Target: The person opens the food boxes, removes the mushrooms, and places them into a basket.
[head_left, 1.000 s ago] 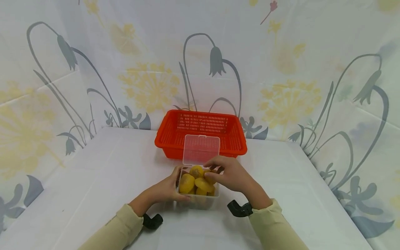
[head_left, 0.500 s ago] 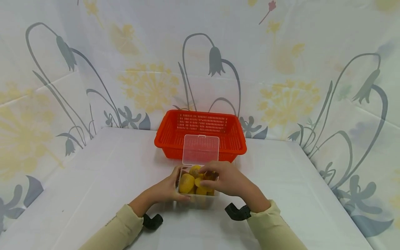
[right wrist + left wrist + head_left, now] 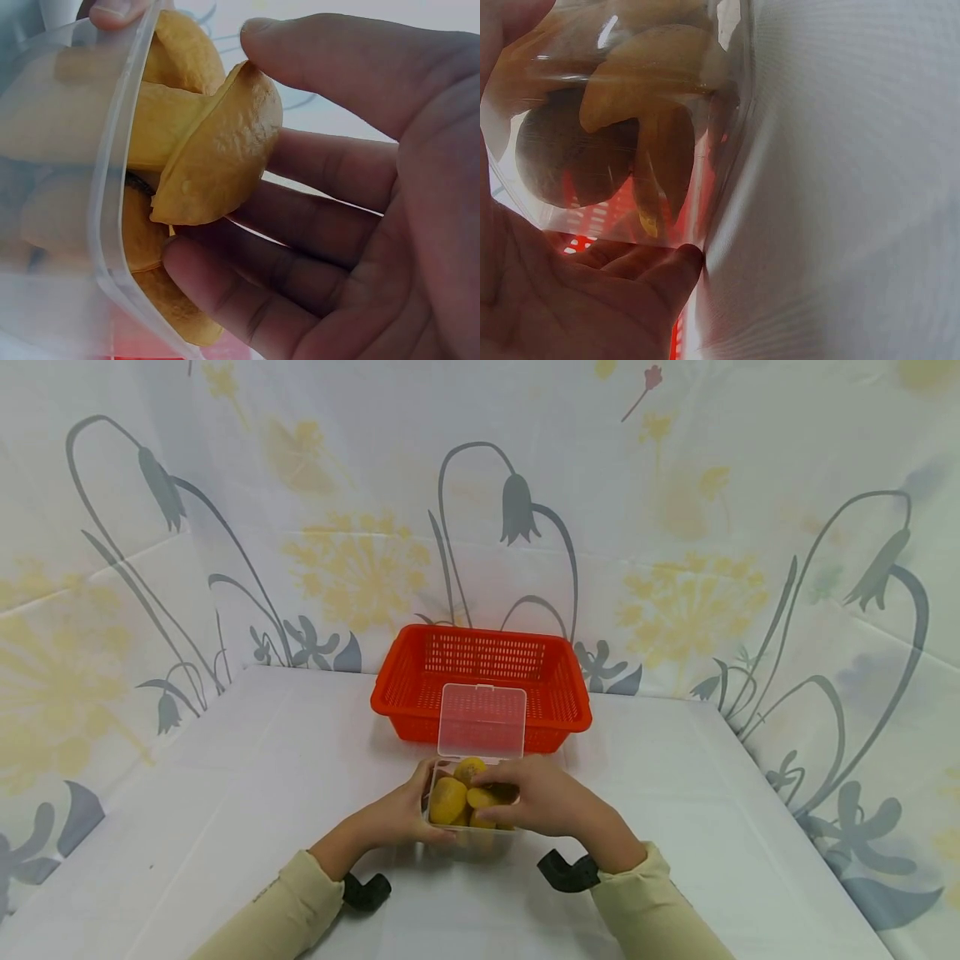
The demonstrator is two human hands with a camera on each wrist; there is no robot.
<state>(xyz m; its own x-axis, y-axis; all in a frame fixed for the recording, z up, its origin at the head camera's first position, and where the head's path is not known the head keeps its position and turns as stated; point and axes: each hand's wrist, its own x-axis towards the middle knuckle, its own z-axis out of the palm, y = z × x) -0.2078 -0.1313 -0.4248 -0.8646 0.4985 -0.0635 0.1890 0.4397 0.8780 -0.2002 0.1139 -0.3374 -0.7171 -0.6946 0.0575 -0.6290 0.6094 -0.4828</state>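
1 clear plastic box (image 3: pixel 468 845) is set on the white-covered bench (image 3: pixel 315 735), w/ its 1 lid (image 3: pixel 482 722) flipped up at the back. Yellow-brown mushrooms (image 3: pixel 447 800) are piled inside it; at least 3 can be counted from the head cam, but the total can't be told bc some are covered by others & by fingers.

2 hands are seen, both occupied. The box is gripped at its left side by the left hand (image 3: pixel 401 814). 1 mushroom (image 3: pixel 225 150) is held by the right hand (image 3: pixel 551 797) at the box's right side, thumb at one edge of the cap & fingers curled round the other; how tight can't be told tbh. Its cap is poked out past the rim, w/ the stem pointed into the box.

1 red basket (image 3: pixel 416 727) w/ slotted walls is placed just behind the box, partly covered by the see-thru lid. 2 pale sleeves (image 3: pixel 277 914) & 2 black wrist mounts (image 3: pixel 366 892) are worn, i.e. 1 of each per arm. Flower-print cloth (image 3: pixel 375 468) is hung at the back & sides.
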